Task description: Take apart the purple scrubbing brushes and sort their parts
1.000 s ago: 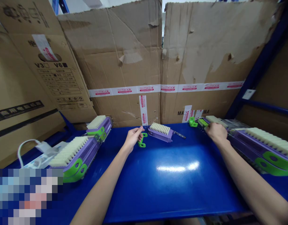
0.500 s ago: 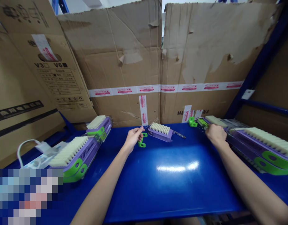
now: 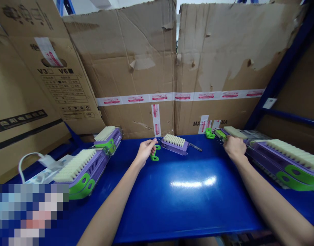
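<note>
My left hand [image 3: 146,150] is closed, thumb and fingers pressed together at the left end of a purple brush [image 3: 174,147] with cream bristles. What the fingertips hold is too small to make out. Just below them shows a green plastic piece with holes [image 3: 155,158], partly behind the fingers; whether they grip it I cannot tell. At the right, my right hand [image 3: 235,147] is closed beside a green part [image 3: 220,134] and another cream-bristled brush [image 3: 233,132]. Its fingers are turned away, so their contents stay hidden. A second green piece [image 3: 210,133] lies left of it.
Brushes with green ends stand at left [image 3: 81,171] and right [image 3: 290,160]. A thin dark tool [image 3: 196,147] lies by the middle brush. A white cable and plug [image 3: 46,161] are at left. Cardboard sheets [image 3: 131,75] wall the back of the blue table [image 3: 172,208].
</note>
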The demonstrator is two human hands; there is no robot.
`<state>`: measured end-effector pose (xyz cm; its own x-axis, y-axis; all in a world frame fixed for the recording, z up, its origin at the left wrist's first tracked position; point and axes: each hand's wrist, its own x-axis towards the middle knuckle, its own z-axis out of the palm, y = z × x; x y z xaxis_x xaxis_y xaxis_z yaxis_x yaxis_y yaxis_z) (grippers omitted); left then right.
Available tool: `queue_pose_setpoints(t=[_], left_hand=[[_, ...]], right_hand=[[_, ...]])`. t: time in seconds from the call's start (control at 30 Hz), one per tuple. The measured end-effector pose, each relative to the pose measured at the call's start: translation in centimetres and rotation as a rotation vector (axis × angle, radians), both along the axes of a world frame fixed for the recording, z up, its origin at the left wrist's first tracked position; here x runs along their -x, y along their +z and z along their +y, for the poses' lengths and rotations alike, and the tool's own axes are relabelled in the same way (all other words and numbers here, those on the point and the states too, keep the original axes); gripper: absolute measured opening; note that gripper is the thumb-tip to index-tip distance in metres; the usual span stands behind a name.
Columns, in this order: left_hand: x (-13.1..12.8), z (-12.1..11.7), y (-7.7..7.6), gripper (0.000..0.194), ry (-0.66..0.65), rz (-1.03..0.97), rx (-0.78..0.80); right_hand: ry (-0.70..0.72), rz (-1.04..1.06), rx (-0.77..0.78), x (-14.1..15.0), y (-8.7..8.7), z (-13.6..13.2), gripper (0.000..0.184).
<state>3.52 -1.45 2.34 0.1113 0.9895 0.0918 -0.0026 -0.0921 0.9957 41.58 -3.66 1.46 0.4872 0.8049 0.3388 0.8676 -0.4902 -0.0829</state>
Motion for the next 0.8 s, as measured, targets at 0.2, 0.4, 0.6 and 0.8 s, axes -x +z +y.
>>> queue_pose_setpoints(t=[0.2,0.4,0.6,0.8], left_hand=[[-0.04,0.04,-0.12,0.053,-0.007,0.008,-0.005],[-0.03,0.09,-0.17,0.053,-0.008,0.008,-0.004],[-0.06,0.09,-0.16,0.051,-0.003,0.010,-0.008],[-0.06,0.12,-0.17,0.051,-0.003,0.013,-0.011]], right_hand=[[-0.018,0.016,-0.005,0.51,0.10,-0.21,0.035],[-0.030,0.039,0.032,0.75,0.32,-0.34,0.035],[-0.028,0.008,0.015,0.78,0.15,-0.33,0.037],[-0.030,-0.028,0.020,0.62,-0.16,-0.22,0.035]])
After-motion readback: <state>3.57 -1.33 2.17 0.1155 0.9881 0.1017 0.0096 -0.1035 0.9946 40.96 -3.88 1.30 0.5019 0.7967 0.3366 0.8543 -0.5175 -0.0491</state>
